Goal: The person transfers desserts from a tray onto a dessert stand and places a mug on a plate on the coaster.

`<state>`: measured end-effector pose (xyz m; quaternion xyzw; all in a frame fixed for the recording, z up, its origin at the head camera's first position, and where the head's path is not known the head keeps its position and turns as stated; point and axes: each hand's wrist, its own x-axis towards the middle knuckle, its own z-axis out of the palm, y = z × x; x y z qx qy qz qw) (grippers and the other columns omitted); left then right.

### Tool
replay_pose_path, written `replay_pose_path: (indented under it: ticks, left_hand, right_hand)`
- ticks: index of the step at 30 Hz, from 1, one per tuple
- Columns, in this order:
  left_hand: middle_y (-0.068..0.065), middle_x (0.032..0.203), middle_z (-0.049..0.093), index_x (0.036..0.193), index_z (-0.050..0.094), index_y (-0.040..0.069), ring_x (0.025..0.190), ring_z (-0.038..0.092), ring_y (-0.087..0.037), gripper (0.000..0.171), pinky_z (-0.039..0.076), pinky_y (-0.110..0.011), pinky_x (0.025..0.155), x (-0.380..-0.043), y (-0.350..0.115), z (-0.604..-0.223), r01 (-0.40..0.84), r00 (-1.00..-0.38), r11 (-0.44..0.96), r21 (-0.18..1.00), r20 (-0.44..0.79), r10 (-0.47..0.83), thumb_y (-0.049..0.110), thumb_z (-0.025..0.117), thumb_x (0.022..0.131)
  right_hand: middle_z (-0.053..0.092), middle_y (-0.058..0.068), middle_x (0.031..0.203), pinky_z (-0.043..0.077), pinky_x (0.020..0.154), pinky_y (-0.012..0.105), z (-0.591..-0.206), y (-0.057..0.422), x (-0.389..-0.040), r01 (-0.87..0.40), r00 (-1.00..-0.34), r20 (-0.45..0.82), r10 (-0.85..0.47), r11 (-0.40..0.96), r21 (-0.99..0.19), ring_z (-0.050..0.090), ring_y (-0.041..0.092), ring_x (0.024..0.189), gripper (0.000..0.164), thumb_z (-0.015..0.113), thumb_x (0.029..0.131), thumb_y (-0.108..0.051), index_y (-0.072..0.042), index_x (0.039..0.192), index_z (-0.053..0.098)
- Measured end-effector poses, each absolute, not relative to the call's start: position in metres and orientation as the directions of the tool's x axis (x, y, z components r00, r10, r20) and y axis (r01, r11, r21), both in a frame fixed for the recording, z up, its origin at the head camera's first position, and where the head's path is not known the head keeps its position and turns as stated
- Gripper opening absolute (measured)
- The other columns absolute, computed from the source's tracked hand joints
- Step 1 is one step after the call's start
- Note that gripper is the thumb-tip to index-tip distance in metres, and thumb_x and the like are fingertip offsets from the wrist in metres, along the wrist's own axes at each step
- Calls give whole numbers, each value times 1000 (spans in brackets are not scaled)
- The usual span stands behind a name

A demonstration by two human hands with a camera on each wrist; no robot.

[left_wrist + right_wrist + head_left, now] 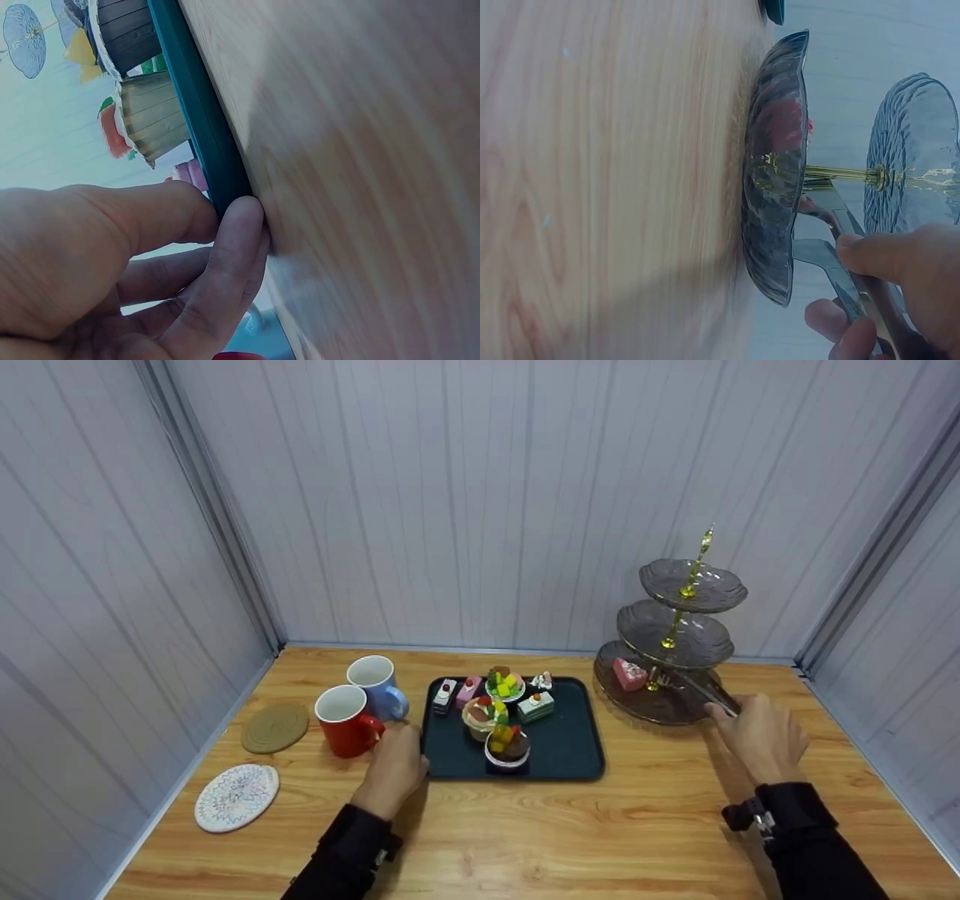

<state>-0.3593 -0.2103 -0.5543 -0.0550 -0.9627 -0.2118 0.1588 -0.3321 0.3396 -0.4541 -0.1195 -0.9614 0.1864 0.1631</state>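
My left hand [394,765] pinches the near left corner of a dark green tray [571,746] between thumb and fingers, as the left wrist view shows. On the tray sit toy cupcakes [508,748] and small cake slices [535,707]. In my right hand [761,740] is a pair of metal tongs [849,291], its two arms spread apart with nothing visibly between them. The tips reach over the bottom plate [667,712] of a three-tier stand, near its gold post. A pink cake slice [628,674] lies on that plate, left of the post.
Left of the tray stand a red mug [346,731] and a light blue mug [381,694], close to my left hand. Further left lie a tan round coaster [275,728] and a white patterned coaster [237,797]. The stand's upper plates [675,634] overhang the tongs. Pale panels [487,510] enclose the table.
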Motion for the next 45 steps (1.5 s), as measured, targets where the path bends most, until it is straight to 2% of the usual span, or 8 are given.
replay_pose_path:
  ticks: [9, 16, 23, 27, 31, 40, 45]
  left_hand:
    - [-17, 87, 65, 83, 74, 4, 78, 68, -37, 11, 59, -49, 67, -352, -207, -545, 158, -948, 903, 399, 318, 26, 0, 74, 72]
    - [-16, 90, 67, 90, 77, 2, 81, 67, -33, 13, 58, -50, 69, -343, -205, -531, 142, -955, 910, 389, 297, 22, 1, 74, 77]
    - [-19, 88, 66, 85, 74, 2, 83, 68, -39, 12, 60, -51, 68, -357, -211, -555, 187, -924, 917, 352, 380, 42, 2, 73, 73]
    - [-18, 88, 66, 85, 74, 3, 81, 68, -39, 12, 60, -52, 69, -361, -212, -561, 185, -927, 914, 361, 372, 41, 3, 74, 72]
    - [-19, 88, 66, 84, 74, 4, 82, 68, -41, 11, 59, -54, 70, -359, -212, -558, 184, -929, 906, 381, 369, 34, 3, 74, 73]
    - [-20, 91, 67, 85, 75, 3, 84, 69, -42, 13, 60, -53, 73, -354, -212, -550, 190, -935, 896, 402, 352, 41, 0, 73, 73]
    - [-18, 85, 66, 80, 74, 6, 78, 67, -40, 11, 58, -54, 69, -362, -213, -562, 184, -929, 905, 384, 369, 33, 2, 76, 70]
  right_hand:
    - [72, 24, 87, 33, 45, 39, -455, 341, -322, 162, -899, 321, 299, 906, -390, 57, 31, 59, 52, 75, 96, -47, -2, 124, 77]
    - [68, 18, 76, 30, 44, 37, -455, 341, -312, 160, -900, 321, 296, 907, -389, 53, 28, 54, 53, 75, 96, -48, -2, 123, 78]
    - [72, 20, 85, 34, 45, 40, -447, 338, -302, 172, -909, 289, 300, 902, -397, 58, 30, 60, 56, 72, 97, -53, -8, 129, 76]
    - [68, 15, 76, 29, 45, 37, -446, 336, -294, 133, -908, 321, 269, 912, -389, 52, 26, 55, 52, 72, 98, -49, -7, 129, 76]
    - [57, 8, 65, 24, 43, 35, -444, 332, -288, 102, -902, 355, 246, 920, -379, 45, 24, 50, 48, 74, 98, -45, -6, 126, 77]
    - [64, 10, 68, 29, 39, 37, -440, 322, -281, 129, -896, 349, 274, 913, -386, 49, 24, 50, 50, 77, 94, -47, -9, 126, 78]
    - [54, 6, 62, 29, 40, 37, -439, 317, -278, 135, -901, 339, 271, 918, -374, 47, 23, 50, 50, 79, 92, -50, -5, 115, 81]
